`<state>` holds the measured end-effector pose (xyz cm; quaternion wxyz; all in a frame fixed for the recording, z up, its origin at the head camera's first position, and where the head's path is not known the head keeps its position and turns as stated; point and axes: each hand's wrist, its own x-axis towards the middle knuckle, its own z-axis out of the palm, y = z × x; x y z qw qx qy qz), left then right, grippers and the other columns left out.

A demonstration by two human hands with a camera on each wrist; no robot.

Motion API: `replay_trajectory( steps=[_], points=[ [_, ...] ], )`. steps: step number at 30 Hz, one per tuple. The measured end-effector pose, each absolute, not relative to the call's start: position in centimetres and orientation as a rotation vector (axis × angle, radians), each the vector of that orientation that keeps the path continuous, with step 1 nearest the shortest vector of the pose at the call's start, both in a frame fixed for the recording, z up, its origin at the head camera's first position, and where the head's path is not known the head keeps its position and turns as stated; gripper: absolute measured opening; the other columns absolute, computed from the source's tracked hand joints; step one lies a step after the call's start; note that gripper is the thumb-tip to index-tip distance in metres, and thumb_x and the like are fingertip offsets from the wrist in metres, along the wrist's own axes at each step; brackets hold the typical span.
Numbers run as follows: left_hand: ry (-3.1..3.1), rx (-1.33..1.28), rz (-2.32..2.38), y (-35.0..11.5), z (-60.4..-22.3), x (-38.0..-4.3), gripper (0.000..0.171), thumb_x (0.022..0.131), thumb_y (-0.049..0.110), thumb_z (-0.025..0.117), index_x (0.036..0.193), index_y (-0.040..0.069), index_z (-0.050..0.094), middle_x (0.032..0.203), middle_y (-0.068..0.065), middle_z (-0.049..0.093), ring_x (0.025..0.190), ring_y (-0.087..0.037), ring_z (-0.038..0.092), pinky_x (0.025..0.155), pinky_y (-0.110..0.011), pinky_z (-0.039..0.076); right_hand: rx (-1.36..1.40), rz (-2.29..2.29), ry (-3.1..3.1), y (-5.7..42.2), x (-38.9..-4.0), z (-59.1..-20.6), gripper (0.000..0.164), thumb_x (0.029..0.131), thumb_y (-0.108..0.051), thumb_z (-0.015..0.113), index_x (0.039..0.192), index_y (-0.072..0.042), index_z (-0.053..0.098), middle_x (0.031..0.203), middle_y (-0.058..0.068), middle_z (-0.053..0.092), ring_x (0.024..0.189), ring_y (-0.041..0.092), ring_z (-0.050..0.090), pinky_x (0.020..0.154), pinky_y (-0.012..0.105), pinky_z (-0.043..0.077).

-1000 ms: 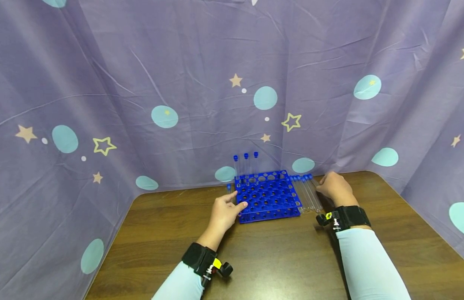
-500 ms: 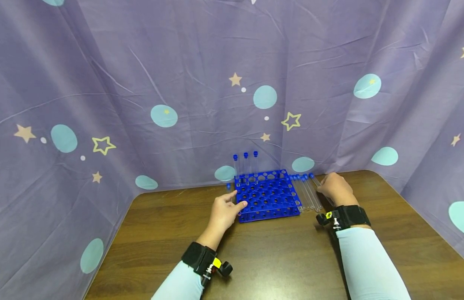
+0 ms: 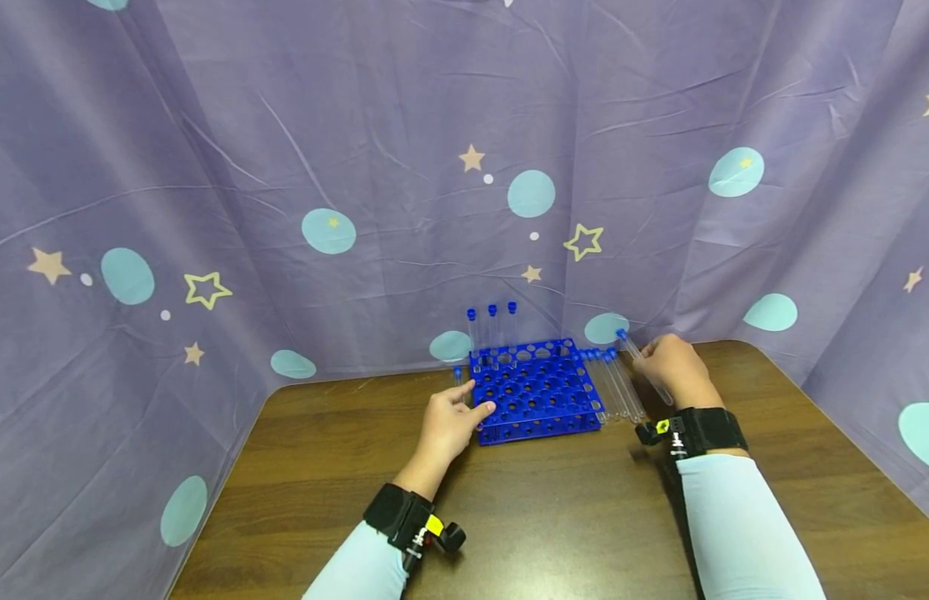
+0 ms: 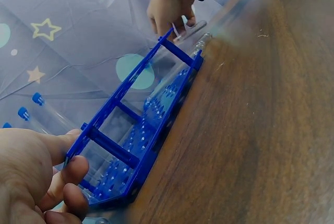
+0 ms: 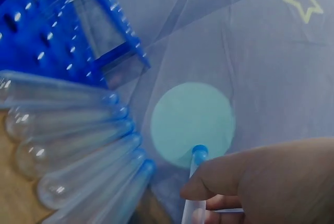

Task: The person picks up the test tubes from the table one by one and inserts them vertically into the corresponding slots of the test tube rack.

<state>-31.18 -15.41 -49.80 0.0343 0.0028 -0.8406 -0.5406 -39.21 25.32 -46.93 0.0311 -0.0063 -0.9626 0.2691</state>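
Observation:
A blue test tube rack (image 3: pixel 542 408) stands at the back of the table. My left hand (image 3: pixel 445 427) grips its near left corner, thumb against the top plate's edge in the left wrist view. Beyond the rack's right end, my right hand (image 3: pixel 672 368) pinches a clear test tube (image 5: pixel 199 157) with a blue cap, slanted with the cap up and to the left. Several more capped tubes (image 3: pixel 616 390) lie side by side between the rack and that hand. Three tubes (image 3: pixel 492 329) stand upright in the rack's back left holes.
One more capped tube (image 3: pixel 458 379) shows at the rack's left side, partly behind my left hand. A purple curtain (image 3: pixel 404 150) with stars and dots hangs right behind the table's back edge. The brown wooden table (image 3: pixel 539 517) extends toward me.
My right hand has drawn one test tube away from the row and raised it, its cap now higher than the others. The left hand and the rack have stayed in place.

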Motion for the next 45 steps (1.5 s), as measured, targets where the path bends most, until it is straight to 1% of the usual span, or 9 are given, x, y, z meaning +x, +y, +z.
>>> replay_trajectory(
  steps=[3, 7, 11, 16, 20, 25, 32, 40, 45],
  points=[
    [-2.575, -0.006, -1.659, -15.4, -49.8, -31.2, 0.064, 0.101, 0.021, 0.089, 0.157, 0.001, 0.066, 0.054, 0.010, 0.051, 0.050, -0.007, 0.044, 0.048, -0.024, 0.036, 0.010, 0.847, -2.928, 25.0, -39.0, -45.9, 0.020, 0.095, -0.026, 0.075, 0.091, -0.008, 0.081, 0.093, 0.012, 0.079, 0.084, 0.033, 0.069, 0.072, 0.046, 0.056],
    [-2.570, -0.017, -1.645, -15.4, -49.8, -31.3, 0.064, 0.100, 0.020, 0.090, 0.156, 0.000, 0.067, 0.054, 0.010, 0.052, 0.050, -0.007, 0.045, 0.049, -0.024, 0.036, 0.024, 0.895, -2.877, 24.3, -38.5, -44.6, 0.028, 0.098, -0.026, 0.074, 0.109, -0.002, 0.083, 0.108, 0.021, 0.081, 0.096, 0.040, 0.074, 0.085, 0.057, 0.060],
    [-2.579, -0.010, -1.630, -15.4, -49.8, -31.3, 0.064, 0.100, 0.021, 0.090, 0.156, 0.001, 0.067, 0.054, 0.010, 0.053, 0.051, -0.007, 0.046, 0.050, -0.024, 0.037, 0.058, 0.962, -2.793, 23.4, -38.1, -43.4, 0.033, 0.102, -0.025, 0.072, 0.119, 0.002, 0.080, 0.116, 0.023, 0.080, 0.102, 0.040, 0.075, 0.089, 0.057, 0.060],
    [-2.586, -0.006, -1.631, -15.4, -49.9, -31.2, 0.063, 0.101, 0.022, 0.089, 0.156, 0.002, 0.067, 0.054, 0.009, 0.052, 0.050, -0.007, 0.045, 0.050, -0.023, 0.037, 0.109, 1.030, -2.628, 22.3, -37.7, -42.3, 0.029, 0.102, -0.022, 0.072, 0.119, 0.002, 0.078, 0.111, 0.021, 0.082, 0.101, 0.039, 0.077, 0.089, 0.050, 0.059],
    [-2.575, -0.018, -1.635, -15.4, -49.8, -31.1, 0.063, 0.101, 0.022, 0.089, 0.156, 0.000, 0.067, 0.054, 0.010, 0.050, 0.050, -0.007, 0.045, 0.050, -0.023, 0.037, 0.120, 1.070, -2.507, 21.3, -37.5, -42.1, 0.027, 0.105, -0.022, 0.074, 0.120, 0.001, 0.078, 0.113, 0.023, 0.082, 0.105, 0.042, 0.078, 0.092, 0.054, 0.061],
    [-2.574, -0.021, -1.637, -15.3, -49.7, -31.1, 0.063, 0.101, 0.022, 0.089, 0.156, 0.001, 0.067, 0.054, 0.010, 0.048, 0.050, -0.007, 0.044, 0.050, -0.023, 0.037, 0.122, 1.091, -2.414, 20.2, -37.7, -42.3, 0.026, 0.105, -0.020, 0.078, 0.119, 0.001, 0.078, 0.112, 0.024, 0.082, 0.102, 0.043, 0.079, 0.088, 0.052, 0.062],
    [-2.578, -0.013, -1.651, -15.4, -49.7, -31.1, 0.062, 0.102, 0.021, 0.088, 0.157, 0.002, 0.066, 0.054, 0.010, 0.049, 0.050, -0.007, 0.044, 0.050, -0.023, 0.037, 0.166, 1.104, -2.371, 18.8, -37.6, -42.5, 0.024, 0.106, -0.020, 0.080, 0.119, 0.000, 0.078, 0.111, 0.023, 0.083, 0.099, 0.044, 0.081, 0.088, 0.059, 0.065],
    [-2.581, -0.016, -1.646, -15.4, -49.7, -31.1, 0.062, 0.102, 0.022, 0.088, 0.157, 0.002, 0.066, 0.053, 0.009, 0.048, 0.050, -0.007, 0.043, 0.049, -0.024, 0.036, 0.185, 1.127, -2.346, 17.6, -37.6, -42.6, 0.018, 0.105, -0.020, 0.082, 0.115, -0.005, 0.079, 0.108, 0.019, 0.084, 0.096, 0.038, 0.082, 0.079, 0.040, 0.061],
    [-2.584, -0.019, -1.656, -15.5, -49.6, -31.1, 0.063, 0.102, 0.021, 0.088, 0.157, 0.002, 0.066, 0.053, 0.008, 0.049, 0.050, -0.008, 0.043, 0.050, -0.024, 0.036, 0.194, 1.151, -2.354, 16.9, -37.7, -42.7, 0.018, 0.105, -0.020, 0.082, 0.114, -0.006, 0.079, 0.109, 0.020, 0.084, 0.097, 0.039, 0.083, 0.080, 0.044, 0.063]
  ],
)
